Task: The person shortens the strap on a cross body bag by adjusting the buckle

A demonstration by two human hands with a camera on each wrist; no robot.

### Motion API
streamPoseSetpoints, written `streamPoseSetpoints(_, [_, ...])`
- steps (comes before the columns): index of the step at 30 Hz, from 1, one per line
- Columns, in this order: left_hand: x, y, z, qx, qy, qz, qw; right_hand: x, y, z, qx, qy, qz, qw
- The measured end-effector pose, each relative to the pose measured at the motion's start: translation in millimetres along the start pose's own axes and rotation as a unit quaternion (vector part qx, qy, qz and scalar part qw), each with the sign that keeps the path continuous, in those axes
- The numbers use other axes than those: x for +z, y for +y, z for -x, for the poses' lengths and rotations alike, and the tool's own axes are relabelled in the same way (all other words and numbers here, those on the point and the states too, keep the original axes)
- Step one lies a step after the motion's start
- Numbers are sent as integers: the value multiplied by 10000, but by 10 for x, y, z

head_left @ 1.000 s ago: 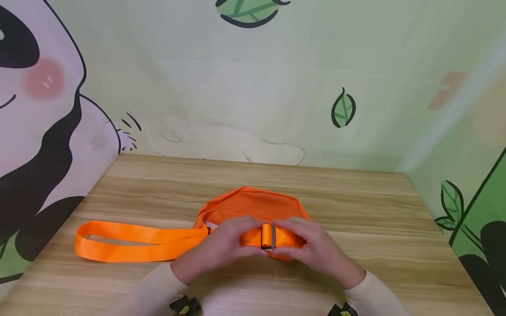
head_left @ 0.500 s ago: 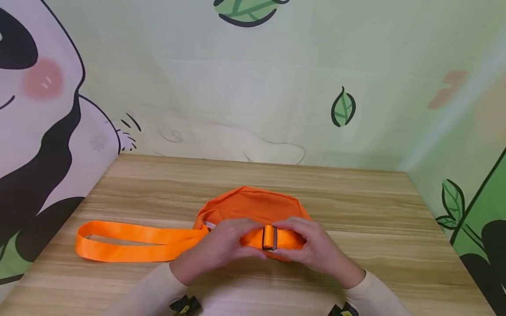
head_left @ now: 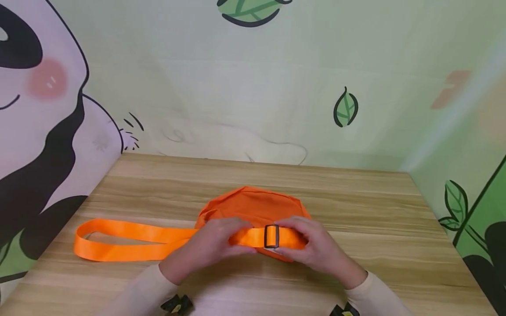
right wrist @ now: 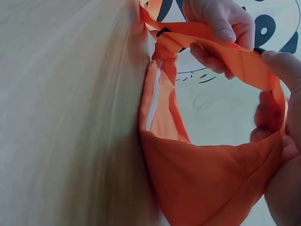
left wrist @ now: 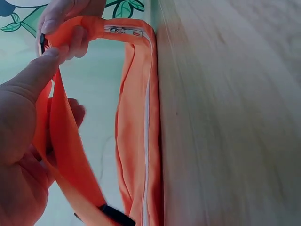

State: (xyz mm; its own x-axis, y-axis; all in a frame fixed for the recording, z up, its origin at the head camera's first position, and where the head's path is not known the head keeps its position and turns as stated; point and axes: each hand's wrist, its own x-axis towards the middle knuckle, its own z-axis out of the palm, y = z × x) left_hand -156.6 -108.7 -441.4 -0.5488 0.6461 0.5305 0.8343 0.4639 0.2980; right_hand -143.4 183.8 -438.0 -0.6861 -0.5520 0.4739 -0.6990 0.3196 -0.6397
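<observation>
An orange waist bag (head_left: 257, 205) stands on the table, its white zipper (left wrist: 146, 122) running close along the tabletop in the left wrist view. Both hands are on its bright orange strap, held up on the near side of the bag. My left hand (head_left: 213, 243) pinches the webbing left of a black slide buckle (head_left: 277, 237). Thumb and fingers of my right hand (head_left: 318, 242) grip the strap at the buckle's right side. Between the left fingertips and the buckle a short length of webbing shows flat. Part of the bag's front is hidden behind the hands.
A long loop of the strap (head_left: 126, 253) lies to the left on the wood-grain table (head_left: 356, 206). Near the bag's left end, a second black buckle (right wrist: 162, 31) sits on the strap. A printed panda backdrop (head_left: 237, 96) rises behind and beside the table.
My left hand has slid left, away from the buckle, so more webbing shows between them. The raised fold of strap in the buckle has flattened. My right hand has hardly moved.
</observation>
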Motion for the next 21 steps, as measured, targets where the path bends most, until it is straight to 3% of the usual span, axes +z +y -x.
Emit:
streamPoseSetpoints(3, [22,18,-25,79,94,13,9999,-6,-54,-19,-112,-132,654,9977])
streamPoseSetpoints(7, [56,82,-101,190,-5,68,9998,5,-159,-61,-234,-366,1652,9853])
streamPoseSetpoints(9, [73,115,-136,233,-115,40,9997,11,-202,-77,-255,-462,1899,9804])
streamPoseSetpoints(15, [83,129,-128,63,-568,-355,9977,-68,-199,-60,-64,-640,1593,9851])
streamPoseSetpoints(21, [-19,41,-67,-377,-1147,-972,9879,-334,-72,11,-182,-626,1047,9924])
